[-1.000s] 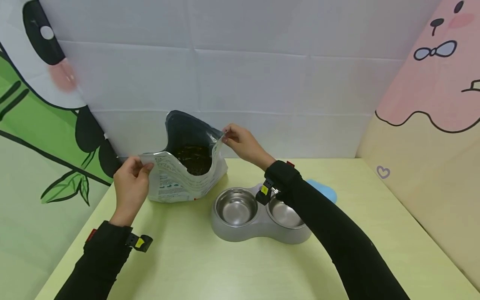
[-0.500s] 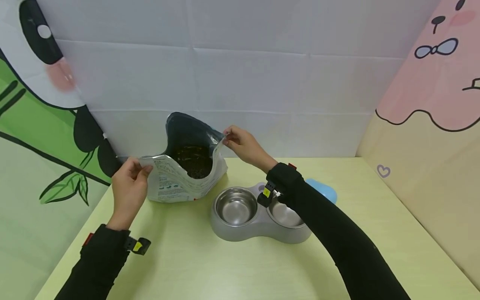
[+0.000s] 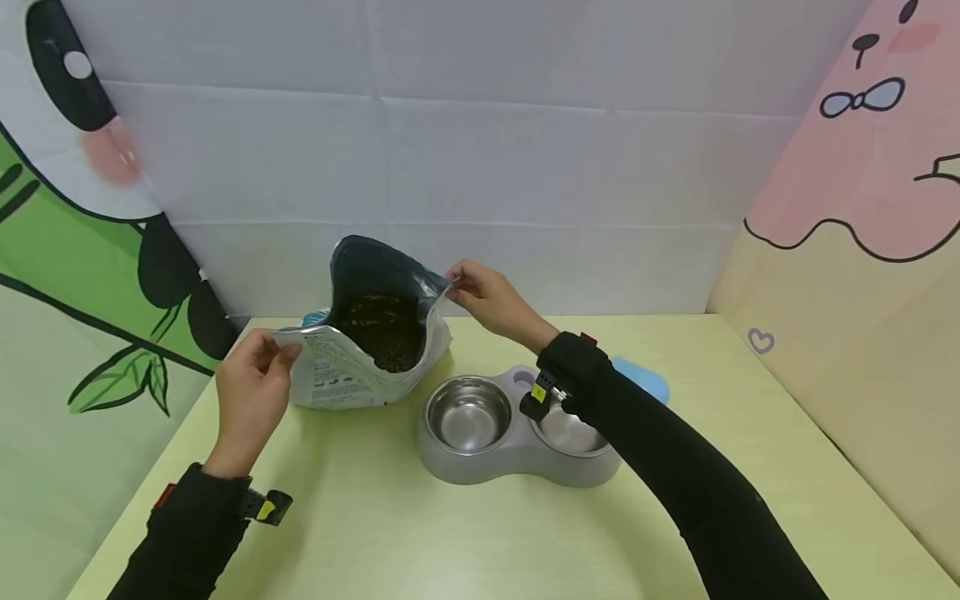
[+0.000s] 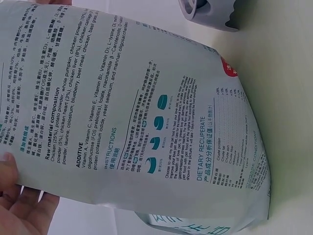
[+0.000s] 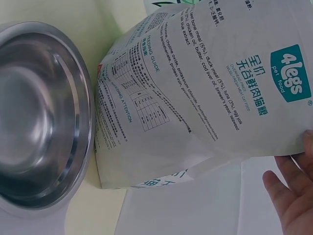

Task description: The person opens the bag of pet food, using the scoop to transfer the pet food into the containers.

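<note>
A white cat food bag [image 3: 345, 377] with teal print stands at the back left of the table, its wide mouth showing a dark silver lining and brown kibble [image 3: 382, 332] inside. My left hand [image 3: 253, 392] pinches the left corner of the bag's rim between thumb and fingers. At the opposite corner, my right hand [image 3: 498, 304] pinches the rim too. The left wrist view shows the fingers [image 4: 29, 210] partly behind the bag's edge. In the right wrist view, the right hand [image 5: 293, 191] holds the edge near the teal logo.
A grey double pet bowl [image 3: 480, 471] with two steel dishes stands right of the bag, its right dish partly behind my right wrist. A light blue object [image 3: 643, 379] lies behind my right forearm. Printed cloth walls border the yellow table [image 3: 420, 542].
The bag's mouth has come down slightly and tilted more toward me, showing more kibble. My left hand has shifted a little left and down; both hands keep their hold on the rim.
</note>
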Demonstrator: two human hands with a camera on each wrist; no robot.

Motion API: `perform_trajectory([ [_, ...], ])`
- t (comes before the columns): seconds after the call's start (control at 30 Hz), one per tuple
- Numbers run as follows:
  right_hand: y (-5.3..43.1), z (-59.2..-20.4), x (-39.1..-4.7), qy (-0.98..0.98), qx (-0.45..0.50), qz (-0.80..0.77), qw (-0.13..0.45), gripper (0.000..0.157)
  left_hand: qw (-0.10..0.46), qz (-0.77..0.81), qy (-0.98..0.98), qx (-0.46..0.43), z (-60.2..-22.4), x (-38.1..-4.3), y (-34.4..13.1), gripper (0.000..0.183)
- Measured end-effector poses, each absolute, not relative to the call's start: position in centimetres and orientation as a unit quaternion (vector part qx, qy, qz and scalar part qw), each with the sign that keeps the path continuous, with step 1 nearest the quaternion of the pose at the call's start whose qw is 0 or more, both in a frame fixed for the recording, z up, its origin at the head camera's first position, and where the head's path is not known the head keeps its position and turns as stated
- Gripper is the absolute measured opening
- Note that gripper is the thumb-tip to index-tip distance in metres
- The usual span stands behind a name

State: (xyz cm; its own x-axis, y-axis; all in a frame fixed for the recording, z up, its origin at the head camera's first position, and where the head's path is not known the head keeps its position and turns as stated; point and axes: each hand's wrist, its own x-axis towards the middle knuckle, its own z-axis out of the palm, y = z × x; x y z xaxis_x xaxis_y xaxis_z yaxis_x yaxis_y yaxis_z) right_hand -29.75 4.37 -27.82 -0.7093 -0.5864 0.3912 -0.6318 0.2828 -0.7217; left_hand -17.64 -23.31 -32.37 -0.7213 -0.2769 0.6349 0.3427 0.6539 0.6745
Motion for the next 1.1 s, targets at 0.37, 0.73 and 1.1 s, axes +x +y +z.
perform_trajectory([
  [0.37,4.5,-28.4,-29.6,-0.797,0.385,0.465,0.03,0.011,0.357,-0.419,-0.834,-0.017,-32.7,-17.3,-23.3,0.009],
  [0.73,5.0,-28.4,-29.2,-0.802,0.385,0.456,0.031,0.01,0.36,-0.412,-0.836,-0.036,-32.8,-17.0,-23.3,0.01],
  [1.1,5.0,-27.1,-27.5,-0.804,0.386,0.452,0.016,0.012,0.388,-0.399,-0.828,-0.07,-33.0,-16.6,-23.3,0.01],
])
